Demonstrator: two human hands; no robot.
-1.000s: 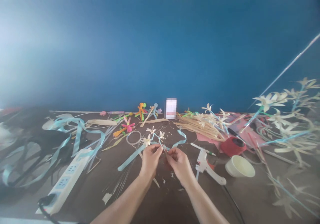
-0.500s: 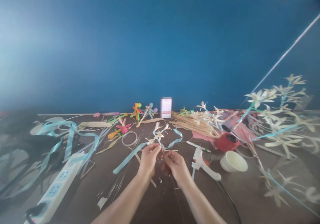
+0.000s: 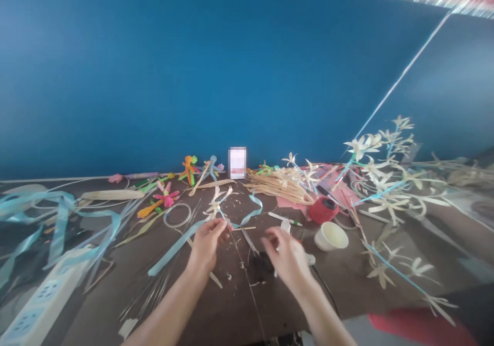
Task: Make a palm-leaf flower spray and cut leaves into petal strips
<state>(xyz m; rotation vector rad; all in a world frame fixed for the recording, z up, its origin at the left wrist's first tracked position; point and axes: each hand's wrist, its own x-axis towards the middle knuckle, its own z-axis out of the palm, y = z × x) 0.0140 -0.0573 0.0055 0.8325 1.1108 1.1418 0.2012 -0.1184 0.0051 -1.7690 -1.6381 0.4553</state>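
Note:
My left hand [image 3: 206,245] pinches the stem of a small handmade flower [image 3: 218,202], whose cream petals stick up above the fingertips. My right hand [image 3: 287,258] is apart from it, hovering palm down with loosely bent, parted fingers and nothing visible in them. A white glue gun [image 3: 310,259] lies partly hidden beneath that hand. Just left of it rest scissors [image 3: 250,243], blades pointing away, their dark handles near the fingers. A curled light-blue ribbon [image 3: 252,209] lies beyond the flower, and a flat blue strip [image 3: 173,251] is left of my left hand.
A cream cup [image 3: 331,236] and a red roll [image 3: 323,210] stand on the right, near branches of pale flowers [image 3: 386,181]. At left are a power strip [image 3: 38,299] and tangled blue ribbon [image 3: 62,217]. A bundle of dried strips [image 3: 281,187] lies at the back, by a phone-like screen [image 3: 237,163].
My right hand has let go of the flower stem and moved right, over the glue gun. The scissors now show between the hands. The view has turned right.

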